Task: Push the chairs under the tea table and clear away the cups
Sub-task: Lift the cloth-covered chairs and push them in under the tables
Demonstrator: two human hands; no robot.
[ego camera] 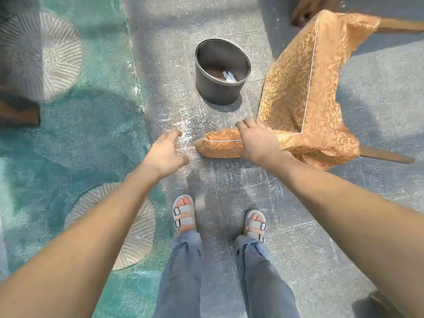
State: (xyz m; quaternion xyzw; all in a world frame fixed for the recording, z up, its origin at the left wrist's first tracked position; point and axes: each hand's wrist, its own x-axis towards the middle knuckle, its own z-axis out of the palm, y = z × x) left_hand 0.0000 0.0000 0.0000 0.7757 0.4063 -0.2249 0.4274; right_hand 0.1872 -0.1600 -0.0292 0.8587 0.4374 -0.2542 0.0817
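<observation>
A chair (300, 88) covered in gold patterned fabric with white piping stands to my front right, its wooden legs sticking out to the right. My right hand (254, 141) grips the top of its backrest (220, 145), fingers curled over the far side. My left hand (165, 152) hovers just left of the backrest's end with fingers loosely extended, holding nothing and touching nothing. No cups and no tea table top can be made out.
A dark metal bucket (221, 72) with scraps inside stands on the grey tiles just left of the chair. Teal flooring with ribbed round discs (41, 53) lies on the left. Brown wooden pieces show at the left edge (20, 113) and top right (403, 25). My sandalled feet stand below.
</observation>
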